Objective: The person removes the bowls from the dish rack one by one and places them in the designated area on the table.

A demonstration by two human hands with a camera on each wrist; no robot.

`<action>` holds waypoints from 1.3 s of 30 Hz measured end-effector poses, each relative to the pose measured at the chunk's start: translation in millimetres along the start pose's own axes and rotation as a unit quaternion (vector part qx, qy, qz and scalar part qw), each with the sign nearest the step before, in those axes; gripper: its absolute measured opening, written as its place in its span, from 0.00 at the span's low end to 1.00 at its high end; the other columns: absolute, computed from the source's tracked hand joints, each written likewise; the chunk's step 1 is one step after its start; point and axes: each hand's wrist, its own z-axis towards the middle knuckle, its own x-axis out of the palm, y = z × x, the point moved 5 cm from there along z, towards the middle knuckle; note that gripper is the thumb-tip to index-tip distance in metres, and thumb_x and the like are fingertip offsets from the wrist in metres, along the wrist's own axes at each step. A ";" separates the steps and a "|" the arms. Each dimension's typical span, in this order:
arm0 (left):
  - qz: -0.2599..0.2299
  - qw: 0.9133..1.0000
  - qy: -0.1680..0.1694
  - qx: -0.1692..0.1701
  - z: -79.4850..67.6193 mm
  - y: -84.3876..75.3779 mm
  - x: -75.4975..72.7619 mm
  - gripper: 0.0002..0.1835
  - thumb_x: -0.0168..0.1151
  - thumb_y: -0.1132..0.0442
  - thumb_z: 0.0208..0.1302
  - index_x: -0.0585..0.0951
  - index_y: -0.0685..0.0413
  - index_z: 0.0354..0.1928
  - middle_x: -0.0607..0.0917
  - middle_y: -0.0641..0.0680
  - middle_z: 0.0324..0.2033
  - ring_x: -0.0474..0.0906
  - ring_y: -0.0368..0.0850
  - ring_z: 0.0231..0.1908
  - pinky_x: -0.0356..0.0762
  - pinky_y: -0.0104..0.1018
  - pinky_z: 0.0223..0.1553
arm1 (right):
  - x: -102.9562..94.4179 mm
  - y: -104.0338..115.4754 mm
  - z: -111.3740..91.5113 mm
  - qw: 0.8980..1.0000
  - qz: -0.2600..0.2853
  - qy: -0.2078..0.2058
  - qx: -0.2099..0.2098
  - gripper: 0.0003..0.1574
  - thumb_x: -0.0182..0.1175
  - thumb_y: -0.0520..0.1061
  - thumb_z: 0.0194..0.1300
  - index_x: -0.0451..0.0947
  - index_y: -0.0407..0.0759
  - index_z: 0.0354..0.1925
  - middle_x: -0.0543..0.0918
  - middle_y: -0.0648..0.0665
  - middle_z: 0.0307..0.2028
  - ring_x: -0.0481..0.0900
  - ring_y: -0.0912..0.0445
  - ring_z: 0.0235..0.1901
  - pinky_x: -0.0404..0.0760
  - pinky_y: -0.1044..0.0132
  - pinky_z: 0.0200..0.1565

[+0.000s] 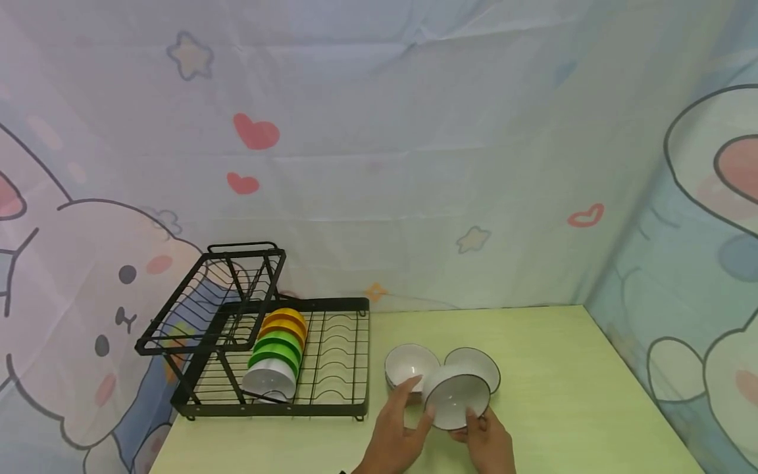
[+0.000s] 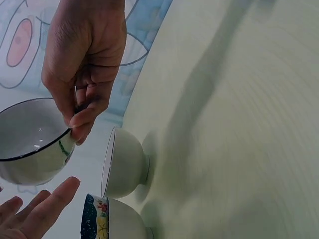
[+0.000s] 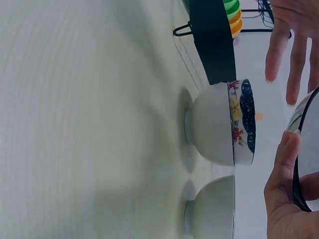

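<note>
My right hand (image 1: 490,442) pinches the rim of a white bowl (image 1: 454,400) with a dark rim, thumb inside and fingers outside. The bowl is tilted, its inside towards me, above the table. My left hand (image 1: 392,429) is at the bowl's left side; in the left wrist view its extended fingers (image 2: 59,201) show a gap to the bowl. Behind the held bowl, a white bowl (image 3: 212,124) stands on the table with a flower-and-blue-banded bowl (image 3: 243,122) nested in it. Another white bowl (image 1: 476,364) with a dark rim stands to their right.
A black two-level dish rack (image 1: 275,409) stands on the left of the pale table (image 1: 562,395). In its lower level lean orange bowls (image 1: 286,319), green bowls (image 1: 275,352) and a white bowl (image 1: 269,380) in a row. A printed cloth (image 1: 379,164) hangs behind.
</note>
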 end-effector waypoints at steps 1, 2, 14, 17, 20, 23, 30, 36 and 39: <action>0.001 1.000 0.000 0.000 0.0 0.3 -0.6 0.29 0.54 0.44 0.72 0.65 0.43 0.71 0.77 0.54 0.59 0.80 0.49 0.55 0.83 0.27 0.35 | -1.3 -0.2 1.0 1.000 -0.001 0.000 0.000 0.27 0.46 0.47 0.78 0.67 0.27 0.63 0.89 0.43 0.30 0.90 0.50 0.31 0.83 0.49 0.44; 0.002 1.000 -0.001 0.000 -0.3 0.5 -1.4 0.29 0.54 0.44 0.72 0.66 0.43 0.70 0.78 0.54 0.59 0.80 0.48 0.55 0.82 0.27 0.35 | -2.4 -0.8 2.3 1.000 0.000 0.001 0.001 0.27 0.45 0.47 0.78 0.67 0.27 0.63 0.89 0.42 0.31 0.90 0.50 0.31 0.83 0.48 0.46; -0.006 0.999 -0.022 -0.025 -1.4 7.4 -10.8 0.21 0.52 0.44 0.74 0.71 0.38 0.64 0.81 0.52 0.51 0.80 0.44 0.49 0.78 0.25 0.28 | -20.0 -7.5 21.0 1.000 -0.010 -0.006 0.015 0.26 0.39 0.47 0.78 0.71 0.27 0.58 0.91 0.43 0.31 0.90 0.55 0.33 0.64 0.29 0.63; -0.017 0.999 -0.022 -0.030 -1.7 8.8 -12.6 0.21 0.51 0.44 0.74 0.71 0.37 0.65 0.81 0.52 0.52 0.80 0.45 0.48 0.79 0.26 0.26 | -24.3 -8.7 28.4 0.999 -0.014 -0.013 0.025 0.27 0.38 0.47 0.76 0.74 0.28 0.52 0.90 0.45 0.29 0.90 0.57 0.31 0.63 0.30 0.64; -0.033 0.999 -0.016 -0.039 -1.3 9.3 -13.3 0.21 0.50 0.43 0.74 0.70 0.36 0.64 0.79 0.53 0.53 0.80 0.38 0.44 0.80 0.27 0.25 | -26.8 -10.2 34.3 0.999 -0.003 -0.018 0.040 0.28 0.37 0.48 0.74 0.75 0.28 0.50 0.90 0.45 0.28 0.89 0.59 0.29 0.62 0.30 0.65; -0.044 0.998 -0.012 -0.044 -0.6 8.2 -14.1 0.21 0.50 0.42 0.74 0.70 0.36 0.64 0.78 0.54 0.52 0.79 0.31 0.36 0.80 0.27 0.24 | -27.7 -12.3 38.9 0.999 0.002 -0.018 0.049 0.28 0.36 0.47 0.72 0.76 0.28 0.49 0.90 0.46 0.27 0.88 0.61 0.27 0.62 0.31 0.65; -0.063 0.997 -0.027 -0.038 0.0 3.5 -18.2 0.20 0.52 0.45 0.74 0.72 0.39 0.63 0.78 0.56 0.51 0.80 0.32 0.35 0.80 0.26 0.23 | -28.6 -13.7 50.5 0.999 0.003 -0.002 0.053 0.29 0.36 0.49 0.74 0.75 0.29 0.50 0.90 0.48 0.28 0.87 0.64 0.29 0.65 0.32 0.63; -0.066 0.996 -0.030 -0.052 -0.4 4.6 -21.8 0.19 0.52 0.46 0.74 0.72 0.40 0.63 0.77 0.55 0.50 0.79 0.38 0.46 0.82 0.26 0.25 | -29.4 -12.8 58.4 0.998 -0.016 0.013 0.058 0.29 0.36 0.48 0.74 0.79 0.30 0.47 0.90 0.48 0.26 0.88 0.61 0.31 0.63 0.31 0.64; -0.068 0.995 -0.026 -0.069 -0.5 6.5 -23.8 0.21 0.52 0.44 0.74 0.71 0.39 0.64 0.77 0.55 0.52 0.78 0.43 0.50 0.83 0.27 0.27 | -29.6 -12.0 61.7 0.998 -0.020 0.017 0.060 0.30 0.36 0.48 0.74 0.81 0.31 0.44 0.90 0.47 0.25 0.89 0.59 0.31 0.60 0.31 0.66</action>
